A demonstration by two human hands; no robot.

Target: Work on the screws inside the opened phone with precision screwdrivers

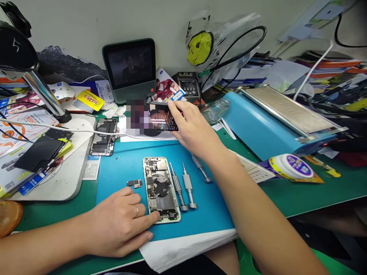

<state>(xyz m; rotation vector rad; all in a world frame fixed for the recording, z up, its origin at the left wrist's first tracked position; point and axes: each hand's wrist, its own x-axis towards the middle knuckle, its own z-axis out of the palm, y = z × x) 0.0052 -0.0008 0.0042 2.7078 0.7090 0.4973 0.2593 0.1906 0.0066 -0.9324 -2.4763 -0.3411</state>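
Left hand (123, 223) touches one opened phone (166, 203) near three screwdrivers (187, 185)

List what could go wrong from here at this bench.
The left hand has a fingertip at the lower end of the opened phone, so exposed parts might get pressed. The small loose board near that hand could be knocked. The dark glossy panel in the right hand might slip.

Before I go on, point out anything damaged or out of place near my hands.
The phone touched by your left hand lies open, its dark middle looking wrinkled, perhaps damaged. A small circuit board sits loose on the blue mat beside it. The white sheet under the mat sticks out, creased.
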